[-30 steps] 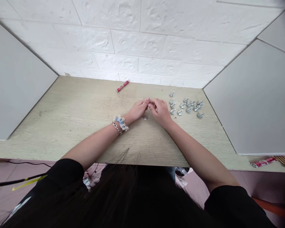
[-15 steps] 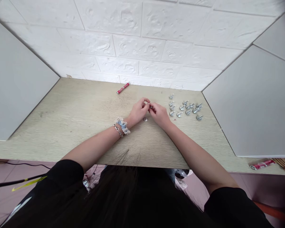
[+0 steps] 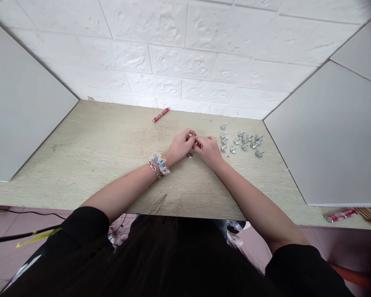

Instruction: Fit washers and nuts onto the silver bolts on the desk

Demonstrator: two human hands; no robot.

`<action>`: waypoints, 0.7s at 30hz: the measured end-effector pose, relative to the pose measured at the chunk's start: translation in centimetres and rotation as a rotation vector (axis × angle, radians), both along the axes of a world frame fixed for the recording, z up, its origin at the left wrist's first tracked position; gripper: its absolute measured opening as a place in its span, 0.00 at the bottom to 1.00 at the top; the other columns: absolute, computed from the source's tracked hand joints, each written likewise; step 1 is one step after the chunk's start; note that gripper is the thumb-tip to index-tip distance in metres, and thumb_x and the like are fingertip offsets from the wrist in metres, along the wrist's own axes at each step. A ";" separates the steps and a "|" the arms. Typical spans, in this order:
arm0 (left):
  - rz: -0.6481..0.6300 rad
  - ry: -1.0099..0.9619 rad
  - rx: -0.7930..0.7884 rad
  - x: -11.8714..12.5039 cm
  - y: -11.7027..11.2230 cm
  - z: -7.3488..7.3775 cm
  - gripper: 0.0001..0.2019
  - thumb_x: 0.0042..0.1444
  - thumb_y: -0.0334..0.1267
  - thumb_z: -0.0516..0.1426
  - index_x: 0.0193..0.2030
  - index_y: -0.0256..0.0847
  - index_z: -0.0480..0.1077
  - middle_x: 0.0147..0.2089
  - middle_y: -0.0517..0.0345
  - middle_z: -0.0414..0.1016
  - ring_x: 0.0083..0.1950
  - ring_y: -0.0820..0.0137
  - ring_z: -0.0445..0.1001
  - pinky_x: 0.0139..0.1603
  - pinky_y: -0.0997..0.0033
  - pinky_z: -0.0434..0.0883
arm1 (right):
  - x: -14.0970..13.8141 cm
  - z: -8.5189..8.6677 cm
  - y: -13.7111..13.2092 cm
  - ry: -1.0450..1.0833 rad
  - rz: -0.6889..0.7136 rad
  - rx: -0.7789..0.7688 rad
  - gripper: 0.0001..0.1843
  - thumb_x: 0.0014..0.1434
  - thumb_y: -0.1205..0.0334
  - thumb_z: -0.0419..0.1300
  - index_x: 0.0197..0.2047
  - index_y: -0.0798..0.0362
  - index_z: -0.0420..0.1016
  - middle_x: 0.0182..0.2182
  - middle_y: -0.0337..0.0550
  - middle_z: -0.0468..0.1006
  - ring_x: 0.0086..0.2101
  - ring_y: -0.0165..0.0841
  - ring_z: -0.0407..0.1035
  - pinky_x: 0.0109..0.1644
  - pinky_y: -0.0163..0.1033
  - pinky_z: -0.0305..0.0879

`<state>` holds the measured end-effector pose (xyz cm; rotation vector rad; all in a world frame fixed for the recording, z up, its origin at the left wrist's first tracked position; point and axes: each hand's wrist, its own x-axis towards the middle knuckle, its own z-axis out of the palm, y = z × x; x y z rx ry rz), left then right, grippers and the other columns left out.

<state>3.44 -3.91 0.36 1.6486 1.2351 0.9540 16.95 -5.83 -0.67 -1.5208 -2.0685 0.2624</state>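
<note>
My left hand (image 3: 182, 145), with a scrunchie and a chain bracelet at the wrist, has its thumb and fingers closed in a pinch. Its fingertips meet those of my right hand (image 3: 209, 149), which pinches from the other side. A glint of something small and pale shows between them, mostly hidden by the fingers. Just below, on the tabletop, lies a small round metal washer (image 3: 189, 155). To the right of my hands stand several silver bolts (image 3: 237, 141), each with its shank pointing up from a round base.
The wooden tabletop (image 3: 111, 152) runs back to a white brick-patterned wall (image 3: 182, 62). White panels (image 3: 330, 144) close it in on both sides. A red tube (image 3: 160, 115) lies near the wall. Another red cylinder (image 3: 340, 215) and some thin sticks (image 3: 369, 216) lie at the right front corner.
My fingers have shifted slightly at the pinch, with the right hand's fingertips a little lower. The small metal thing seen between them before is now more hidden. The bolts and washer stay put.
</note>
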 end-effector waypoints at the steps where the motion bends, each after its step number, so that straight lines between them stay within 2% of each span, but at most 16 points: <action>1: 0.007 0.009 0.005 0.0 0.0 0.0 0.08 0.55 0.34 0.50 0.39 0.39 0.69 0.24 0.65 0.67 0.23 0.78 0.64 0.25 0.78 0.59 | 0.0 0.0 0.0 -0.002 0.000 0.001 0.11 0.61 0.60 0.57 0.28 0.55 0.71 0.28 0.40 0.79 0.29 0.29 0.68 0.51 0.40 0.52; 7: 0.045 0.025 -0.018 0.0 0.2 0.2 0.08 0.54 0.34 0.51 0.39 0.38 0.69 0.24 0.64 0.69 0.25 0.76 0.68 0.27 0.77 0.62 | 0.0 -0.2 0.2 -0.030 -0.002 -0.033 0.09 0.60 0.60 0.57 0.31 0.54 0.73 0.31 0.41 0.80 0.33 0.31 0.70 0.55 0.43 0.50; 12: -0.001 0.060 -0.047 0.0 0.1 0.1 0.09 0.54 0.34 0.50 0.39 0.38 0.69 0.24 0.64 0.69 0.21 0.77 0.66 0.25 0.77 0.62 | 0.0 -0.3 0.4 -0.047 -0.017 -0.073 0.09 0.60 0.63 0.54 0.30 0.53 0.72 0.32 0.42 0.80 0.36 0.33 0.70 0.55 0.45 0.50; 17: -0.012 0.098 0.000 0.0 0.2 -0.1 0.08 0.54 0.34 0.50 0.37 0.39 0.70 0.25 0.63 0.70 0.23 0.77 0.68 0.26 0.77 0.63 | -0.1 0.2 0.4 -0.049 -0.057 -0.088 0.09 0.59 0.62 0.55 0.30 0.53 0.73 0.34 0.43 0.78 0.39 0.35 0.70 0.58 0.50 0.47; 21: -0.024 0.125 0.011 0.0 0.4 -0.2 0.08 0.55 0.34 0.51 0.38 0.38 0.70 0.27 0.62 0.72 0.26 0.76 0.71 0.28 0.77 0.64 | 0.7 1.1 0.1 -0.075 -0.063 -0.044 0.08 0.58 0.60 0.57 0.38 0.51 0.76 0.38 0.45 0.79 0.44 0.39 0.69 0.60 0.54 0.44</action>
